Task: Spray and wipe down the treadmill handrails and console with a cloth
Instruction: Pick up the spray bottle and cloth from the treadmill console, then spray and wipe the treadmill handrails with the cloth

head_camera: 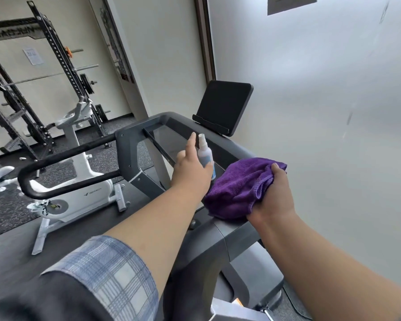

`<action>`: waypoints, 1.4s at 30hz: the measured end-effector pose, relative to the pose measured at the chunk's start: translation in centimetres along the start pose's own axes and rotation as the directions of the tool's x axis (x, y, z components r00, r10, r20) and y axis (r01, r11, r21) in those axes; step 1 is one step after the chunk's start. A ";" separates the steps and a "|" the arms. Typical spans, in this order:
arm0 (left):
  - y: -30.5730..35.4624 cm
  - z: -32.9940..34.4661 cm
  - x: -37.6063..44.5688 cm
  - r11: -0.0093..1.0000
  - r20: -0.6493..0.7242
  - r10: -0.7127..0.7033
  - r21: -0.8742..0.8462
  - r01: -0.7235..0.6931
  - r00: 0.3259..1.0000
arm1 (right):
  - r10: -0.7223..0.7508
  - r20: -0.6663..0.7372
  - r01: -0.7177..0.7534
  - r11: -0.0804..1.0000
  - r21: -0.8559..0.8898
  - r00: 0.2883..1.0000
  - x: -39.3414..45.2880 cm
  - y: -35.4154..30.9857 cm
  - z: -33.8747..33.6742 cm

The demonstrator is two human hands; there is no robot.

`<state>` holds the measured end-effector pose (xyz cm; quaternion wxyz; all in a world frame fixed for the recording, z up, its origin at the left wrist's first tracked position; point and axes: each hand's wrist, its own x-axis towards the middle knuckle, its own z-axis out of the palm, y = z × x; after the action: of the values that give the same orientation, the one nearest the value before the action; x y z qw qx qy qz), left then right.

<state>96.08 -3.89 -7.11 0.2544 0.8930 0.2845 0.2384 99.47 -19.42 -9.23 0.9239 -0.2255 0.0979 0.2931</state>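
Head view: left hand (191, 169) grips a small spray bottle (205, 156) upright over the treadmill console (171, 137), index finger stretched up beside the nozzle. Right hand (273, 198) clutches a bunched purple cloth (237, 188), pressing it on the console's near right corner. Black handrail (63, 156) loops out from the console's left edge. A white exercise bike (79, 181) stands on the floor beyond it.

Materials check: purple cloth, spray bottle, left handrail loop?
Purple cloth: looks like microfibre or terry, from its fuzzy matte pile and soft folds. Spray bottle: likely translucent plastic; frosted body, white nozzle, bluish tint low down. Handrail loop: black matte covering, perhaps foam or rubber; the core is not visible.
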 end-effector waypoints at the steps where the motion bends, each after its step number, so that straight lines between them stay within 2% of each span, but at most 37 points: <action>1: 0.0 0.4 0.2 1.000 0.003 0.011 0.015 -0.011 1.000 | 0.004 0.005 -0.004 1.000 -0.003 1.000 0.1 0.1 0.0; 5: 0.2 1.7 1.5 0.995 0.002 0.043 0.093 -0.043 0.999 | -0.019 -0.006 0.019 1.000 -0.017 1.000 0.3 0.2 0.1; 9: 0.5 2.2 2.8 0.997 -0.014 0.033 0.069 -0.032 0.999 | -0.045 0.003 0.045 0.998 -0.047 0.999 0.4 0.2 0.1; 13: 0.6 2.5 2.8 0.997 -0.020 0.030 0.073 -0.029 0.999 | -0.004 0.018 0.005 0.998 -0.058 1.000 0.3 0.3 0.0; 19: 0.5 2.6 2.8 0.995 -0.016 -0.030 0.095 0.031 0.999 | -0.019 0.032 0.021 0.997 -0.074 0.999 0.6 0.8 -0.3; 27: 1.2 2.0 0.7 1.000 -0.066 0.009 -0.020 -0.010 0.998 | 0.003 0.071 0.006 0.992 -0.125 0.997 -0.5 0.4 0.0; 33: 0.2 -4.2 -3.8 0.995 -0.145 0.087 -0.044 -0.094 0.986 | 0.149 0.154 -0.119 0.975 -0.185 0.977 -3.2 3.6 1.8; 36: -1.5 -7.5 -5.9 0.990 -0.176 0.141 0.032 -0.138 0.974 | 0.262 0.226 -0.220 0.956 -0.194 0.938 -4.6 6.2 3.3; 42: -3.5 -14.0 -9.2 0.972 -0.160 0.102 0.227 -0.064 0.982 | 0.443 0.336 -0.422 0.896 -0.136 0.831 -6.4 10.9 5.8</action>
<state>80.08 -2.70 -1.16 0.1183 0.9032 0.2923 0.2913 88.22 -11.93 -6.05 0.8290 -0.1659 -0.0318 0.5330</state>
